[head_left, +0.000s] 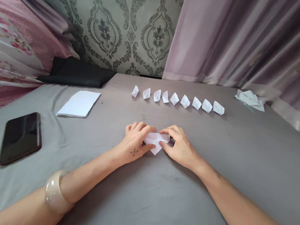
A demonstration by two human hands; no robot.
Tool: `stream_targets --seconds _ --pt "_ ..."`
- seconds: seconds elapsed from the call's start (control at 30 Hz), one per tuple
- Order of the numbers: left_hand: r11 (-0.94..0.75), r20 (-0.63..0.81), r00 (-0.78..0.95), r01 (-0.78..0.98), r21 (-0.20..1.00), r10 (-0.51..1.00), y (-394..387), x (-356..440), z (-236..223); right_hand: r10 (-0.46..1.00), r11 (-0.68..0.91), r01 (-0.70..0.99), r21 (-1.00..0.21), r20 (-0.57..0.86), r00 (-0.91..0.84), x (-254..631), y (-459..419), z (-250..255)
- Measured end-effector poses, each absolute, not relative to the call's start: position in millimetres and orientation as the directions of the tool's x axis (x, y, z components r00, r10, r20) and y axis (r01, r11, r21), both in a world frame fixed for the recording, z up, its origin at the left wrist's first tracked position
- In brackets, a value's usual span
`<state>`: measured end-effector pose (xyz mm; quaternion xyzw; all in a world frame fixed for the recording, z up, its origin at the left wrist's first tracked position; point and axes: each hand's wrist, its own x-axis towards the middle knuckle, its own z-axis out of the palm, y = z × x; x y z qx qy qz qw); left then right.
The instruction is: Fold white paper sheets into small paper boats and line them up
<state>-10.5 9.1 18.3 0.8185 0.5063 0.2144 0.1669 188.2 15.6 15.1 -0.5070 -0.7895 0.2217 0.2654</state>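
Note:
A small folded white paper (156,140) lies on the grey cloth between my two hands, its lower end coming to a point. My left hand (137,140) grips its left side, with the thumb on top near the middle and the fingers curled at the far edge. On the right side, my right hand (180,146) pinches the same paper between thumb and forefinger. Parts of the paper's side edges are hidden under my fingers. Beyond my hands stands a row of several folded white paper pieces (185,101).
A stack of white paper sheets (80,103) lies to the left, with a dark phone (21,138) nearer me. Black fabric (79,72) rests at the back left. White paper scraps (250,99) sit at the far right by the purple curtain (233,38).

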Motion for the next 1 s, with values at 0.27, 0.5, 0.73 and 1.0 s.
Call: stream_targets --seconds 0.27,0.5,0.73,1.0 --pt "-0.438 0.191 0.397 0.763 0.476 0.898 9.8 -11.1 16.9 0.945 0.306 0.593 -0.745 0.164 -0.282 187.1 19.9 17.8" --pt "-0.502 0.235 0.445 0.741 0.446 0.864 9.6 -12.1 18.5 0.941 0.269 0.546 -0.794 0.095 -0.324 185.4 28.9 21.8" --pt "-0.524 0.248 0.463 0.725 0.447 0.851 9.0 -12.2 18.8 0.926 0.105 0.492 -0.864 -0.095 -0.364 190.1 36.6 28.6" --pt "-0.538 0.226 0.491 0.721 0.437 0.841 7.4 -11.6 23.1 0.892 0.063 0.475 -0.878 -0.164 -0.421 196.2 41.9 31.7"
